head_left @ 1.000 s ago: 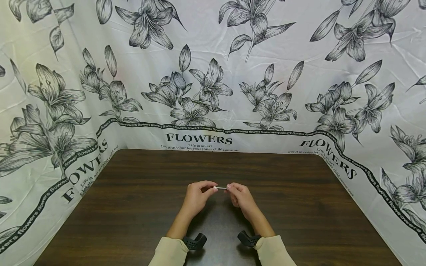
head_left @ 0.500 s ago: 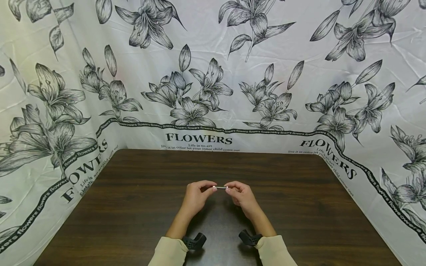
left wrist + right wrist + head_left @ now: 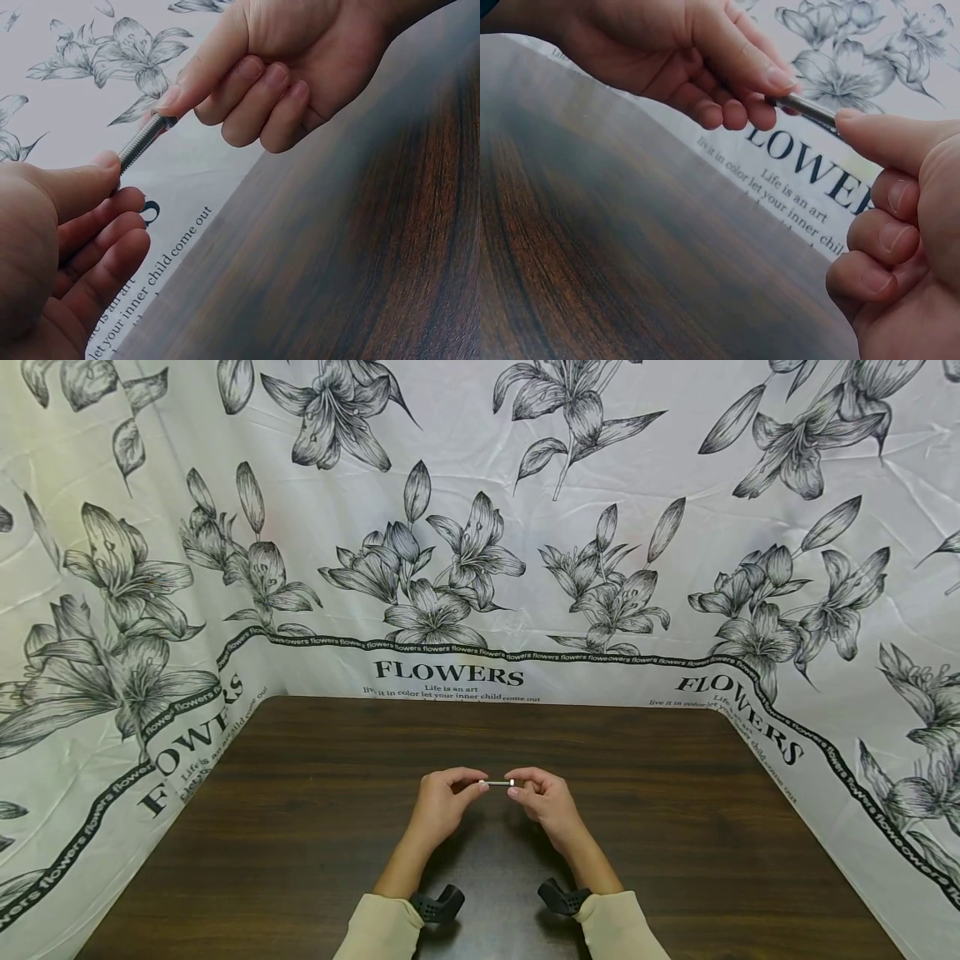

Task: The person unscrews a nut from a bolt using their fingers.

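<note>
A thin silvery bolt (image 3: 497, 783) is held level between both hands above the table; its thread shows along the shank in the left wrist view. Thumb and fingers of my left hand (image 3: 442, 802) pinch its left end, hiding that tip. At the other end my right hand (image 3: 550, 802) pinches it between thumb and index finger, and its other fingers curl in toward the palm (image 3: 259, 97). A wider, nut-like piece (image 3: 163, 118) shows at the right-hand end, partly covered by the thumb; its exact shape is too small to tell.
The dark brown wooden table (image 3: 360, 743) spreads under and around both hands. A white flower-printed cloth (image 3: 525, 585) hangs behind the table and along both sides. A black strap device sits on the left wrist (image 3: 439, 905) and another on the right wrist (image 3: 562, 897).
My right thumb and index finger have shifted on the bolt's right end, the index finger reaching straighter, so the bright end shows between them. The left hand keeps its grip almost unmoved.
</note>
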Demonstrator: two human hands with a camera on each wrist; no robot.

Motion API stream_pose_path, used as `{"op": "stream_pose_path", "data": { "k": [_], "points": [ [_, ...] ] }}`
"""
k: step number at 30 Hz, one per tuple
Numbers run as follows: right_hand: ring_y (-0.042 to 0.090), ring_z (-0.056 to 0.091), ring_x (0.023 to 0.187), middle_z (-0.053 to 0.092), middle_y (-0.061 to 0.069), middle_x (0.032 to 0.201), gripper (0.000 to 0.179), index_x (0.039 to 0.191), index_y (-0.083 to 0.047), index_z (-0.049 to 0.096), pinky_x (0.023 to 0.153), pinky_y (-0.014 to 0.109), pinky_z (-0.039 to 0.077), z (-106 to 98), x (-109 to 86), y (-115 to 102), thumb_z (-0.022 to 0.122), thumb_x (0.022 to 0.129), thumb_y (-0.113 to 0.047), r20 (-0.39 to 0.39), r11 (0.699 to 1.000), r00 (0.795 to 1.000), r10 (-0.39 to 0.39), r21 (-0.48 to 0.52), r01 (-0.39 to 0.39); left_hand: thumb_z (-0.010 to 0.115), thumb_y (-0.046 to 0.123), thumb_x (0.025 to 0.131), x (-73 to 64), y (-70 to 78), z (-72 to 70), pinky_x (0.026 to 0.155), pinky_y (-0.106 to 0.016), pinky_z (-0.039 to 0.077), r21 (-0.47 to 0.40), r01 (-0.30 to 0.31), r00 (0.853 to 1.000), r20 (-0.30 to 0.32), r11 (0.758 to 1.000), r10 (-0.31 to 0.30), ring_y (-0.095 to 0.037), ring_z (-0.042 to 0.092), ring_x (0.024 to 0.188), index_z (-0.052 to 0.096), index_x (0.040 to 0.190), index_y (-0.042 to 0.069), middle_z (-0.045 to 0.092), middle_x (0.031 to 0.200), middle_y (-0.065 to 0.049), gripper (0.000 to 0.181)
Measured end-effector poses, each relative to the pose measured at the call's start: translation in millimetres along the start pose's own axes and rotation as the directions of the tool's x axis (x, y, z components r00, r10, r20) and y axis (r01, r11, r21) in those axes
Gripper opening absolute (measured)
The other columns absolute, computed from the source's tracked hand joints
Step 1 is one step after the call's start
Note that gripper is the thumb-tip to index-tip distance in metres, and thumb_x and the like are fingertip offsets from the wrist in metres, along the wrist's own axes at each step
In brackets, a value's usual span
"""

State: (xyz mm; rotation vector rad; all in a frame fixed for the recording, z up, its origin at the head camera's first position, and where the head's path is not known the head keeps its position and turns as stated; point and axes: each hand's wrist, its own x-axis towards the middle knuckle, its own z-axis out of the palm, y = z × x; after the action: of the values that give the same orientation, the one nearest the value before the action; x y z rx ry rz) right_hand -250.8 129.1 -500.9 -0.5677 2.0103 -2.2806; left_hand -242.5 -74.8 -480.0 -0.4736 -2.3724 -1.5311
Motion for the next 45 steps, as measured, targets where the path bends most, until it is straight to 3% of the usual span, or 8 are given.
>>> {"op": "stream_pose_path", "data": {
  "k": [5,14,28,34,41,45],
  "points": [
    [0.007,0.029,0.044,0.035,-0.004,0.058,0.030,0.112,0.018,0.058,0.043,0.022,0.023,-0.1,0.2,1.0,0.067,0.090,0.000,-0.010,1.000,1.000,-0.011,-0.021,0.011,0.077,0.013,0.084,0.3,-1.3,0.2,0.063,-0.026,0.051,-0.005,0.014,1.000,0.006,1.000,-0.013,-0.010,0.061,0.070,0.077,0.094,0.005,0.071,0.082,0.005,0.014],
    [0.007,0.028,0.044,0.034,-0.004,0.057,0.032,0.112,0.018,0.058,0.042,0.022,0.022,0.1,-0.1,0.1,0.068,0.089,-0.001,-0.013,0.998,0.999,-0.034,-0.052,0.033,0.076,0.014,0.085,0.5,-2.1,0.7,0.052,-0.027,0.049,-0.046,0.076,0.996,0.040,0.996,-0.074,-0.010,0.059,0.057,0.076,0.088,0.012,0.065,0.068,0.006,0.004],
    [0.007,0.028,0.044,0.034,-0.003,0.057,0.030,0.112,0.016,0.060,0.042,0.023,0.022,-1.0,1.1,3.0,0.068,0.089,-0.001,-0.032,0.996,0.998,-0.055,-0.073,0.052,0.073,0.010,0.087,0.6,-4.2,0.3,0.056,-0.029,0.054,-0.131,0.113,0.993,0.055,0.985,-0.107,-0.018,0.065,0.061,0.076,0.089,0.007,0.069,0.074,0.000,0.004],
    [0.006,0.029,0.044,0.035,-0.004,0.056,0.028,0.110,0.014,0.064,0.042,0.021,0.024,-0.4,1.7,0.6,0.070,0.087,0.000,-0.068,0.990,0.997,-0.026,-0.139,0.016,0.074,0.010,0.086,0.3,-5.5,0.1,0.056,-0.029,0.054,-0.100,0.120,0.992,0.061,0.988,-0.114,-0.014,0.063,0.059,0.076,0.089,0.009,0.068,0.073,0.001,0.004],
    [0.004,0.032,0.047,0.036,-0.002,0.055,0.022,0.104,0.013,0.067,0.046,0.020,0.027,9.1,-4.4,-25.8,0.071,0.085,0.004,-0.079,0.944,0.995,-0.056,-0.328,0.027,0.075,0.009,0.085,-1.5,-8.4,0.0,0.054,-0.028,0.051,-0.045,0.151,0.986,0.074,0.988,-0.147,-0.012,0.061,0.059,0.076,0.088,0.009,0.067,0.069,0.001,0.003],
    [0.005,0.032,0.045,0.037,-0.003,0.053,0.018,0.100,0.007,0.071,0.045,0.022,0.028,5.3,-1.1,-12.4,0.074,0.084,-0.001,-0.107,0.892,0.991,-0.081,-0.452,0.024,0.076,0.011,0.085,-2.0,-12.0,0.0,0.054,-0.028,0.051,-0.010,0.154,0.984,0.088,0.988,-0.152,-0.012,0.060,0.059,0.076,0.090,0.008,0.068,0.071,-0.001,0.006]
  ]
}}
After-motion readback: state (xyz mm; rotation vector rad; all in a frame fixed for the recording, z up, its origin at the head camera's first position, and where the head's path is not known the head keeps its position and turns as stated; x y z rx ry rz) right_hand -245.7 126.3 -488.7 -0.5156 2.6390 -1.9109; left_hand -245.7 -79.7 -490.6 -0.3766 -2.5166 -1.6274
